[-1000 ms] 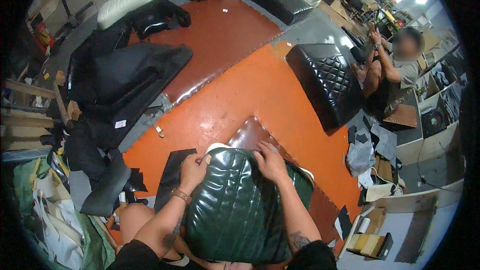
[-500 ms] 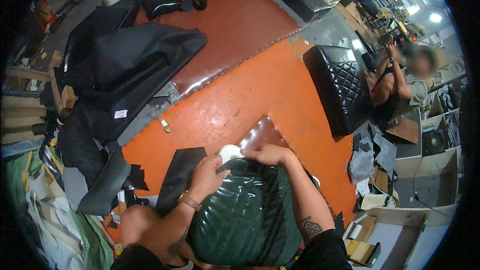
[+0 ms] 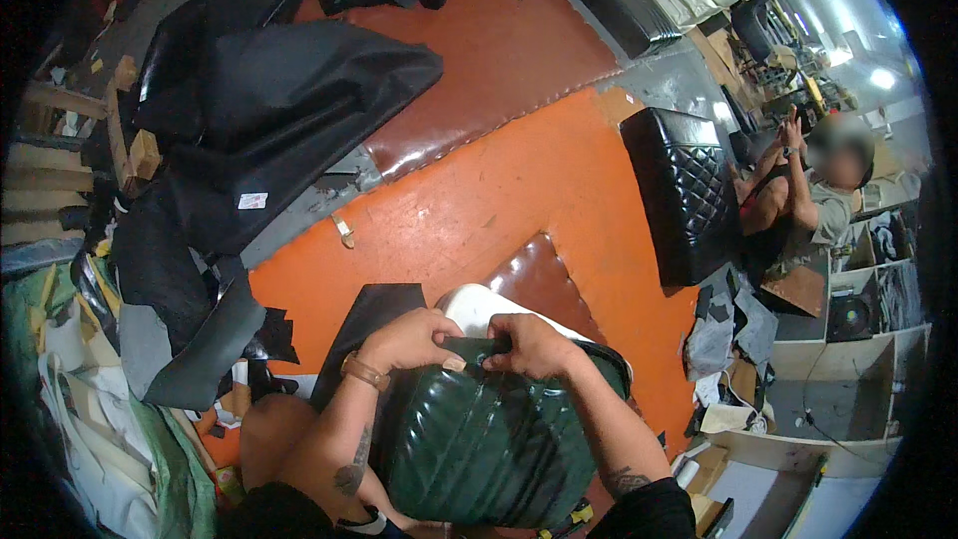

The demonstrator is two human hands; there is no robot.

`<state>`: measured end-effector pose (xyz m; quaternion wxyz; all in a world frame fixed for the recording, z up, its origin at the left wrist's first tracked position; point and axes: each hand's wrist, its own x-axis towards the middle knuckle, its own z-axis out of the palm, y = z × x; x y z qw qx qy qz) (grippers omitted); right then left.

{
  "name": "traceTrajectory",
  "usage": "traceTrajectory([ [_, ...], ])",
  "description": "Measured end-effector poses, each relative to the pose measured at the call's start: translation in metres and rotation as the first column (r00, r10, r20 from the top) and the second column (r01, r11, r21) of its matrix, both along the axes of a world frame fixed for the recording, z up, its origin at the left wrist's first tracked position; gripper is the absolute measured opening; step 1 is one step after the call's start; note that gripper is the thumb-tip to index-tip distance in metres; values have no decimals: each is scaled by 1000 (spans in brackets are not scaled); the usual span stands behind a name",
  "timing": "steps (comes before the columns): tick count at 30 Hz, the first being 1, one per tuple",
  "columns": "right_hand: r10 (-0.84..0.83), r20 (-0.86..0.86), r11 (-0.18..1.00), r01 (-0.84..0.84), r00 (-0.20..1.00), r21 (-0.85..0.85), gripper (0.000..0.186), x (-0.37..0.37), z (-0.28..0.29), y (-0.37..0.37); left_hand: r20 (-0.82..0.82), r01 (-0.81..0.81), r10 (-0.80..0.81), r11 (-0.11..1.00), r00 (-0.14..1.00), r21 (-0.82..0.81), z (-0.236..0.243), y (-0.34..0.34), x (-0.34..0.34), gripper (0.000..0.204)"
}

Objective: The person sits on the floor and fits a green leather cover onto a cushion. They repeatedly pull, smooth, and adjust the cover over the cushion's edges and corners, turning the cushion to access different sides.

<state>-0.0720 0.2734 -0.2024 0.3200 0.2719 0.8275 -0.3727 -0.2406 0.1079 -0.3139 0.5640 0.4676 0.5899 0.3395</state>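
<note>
In the head view, my left hand pinches the top edge of a glossy green channel-stitched cover near its middle. Just to its right, my right hand has its curled fingers closed on the same edge, which is folded up between the two hands. Behind that edge a white rounded pad or panel shows, partly covered by the green material. A brown cushioned piece lies beneath them, and a black sheet lies beside my left wrist.
Black material is heaped at left on orange and red-brown floor coverings. A black quilted cushion lies at right, with a co-worker seated behind it. Wooden frames, scraps and open shelving surround the area.
The green cover's top edge has folded back, exposing more of the white piece. My hands have drawn closer together along that edge. The surroundings have shifted in the view.
</note>
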Motion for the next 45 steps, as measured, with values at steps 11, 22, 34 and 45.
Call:
traceTrajectory([
  [11,198,-434,578,253,879,776,26,6,-71,-40,-501,-468,590,807,634,359,7,15,58,31],
  [22,-189,-291,958,241,938,156,36,17,-34,17,-280,-335,371,927,885,170,14,11,26,62],
  [34,-215,-398,864,363,892,348,55,69,-52,25,-356,-511,560,828,748,229,5,25,49,35],
  [45,-230,-317,824,358,920,439,41,224,-52,68,-767,151,114,952,632,265,38,134,141,74],
])
